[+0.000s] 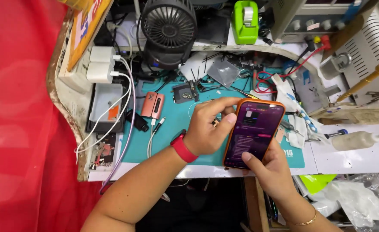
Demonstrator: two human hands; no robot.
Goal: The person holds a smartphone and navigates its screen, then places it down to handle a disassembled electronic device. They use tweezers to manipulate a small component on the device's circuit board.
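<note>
Nearest us, our right hand cups the lower end of a phone in an orange case, thumb resting on its lit screen, while our left hand, a red watch band at the wrist, curls round the phone's upper left edge, thumb pressed to the case. We hold the phone tilted just above the teal mat on the bench. Farther back lie a pink box, white cables, a black fan and a green tape dispenser.
</note>
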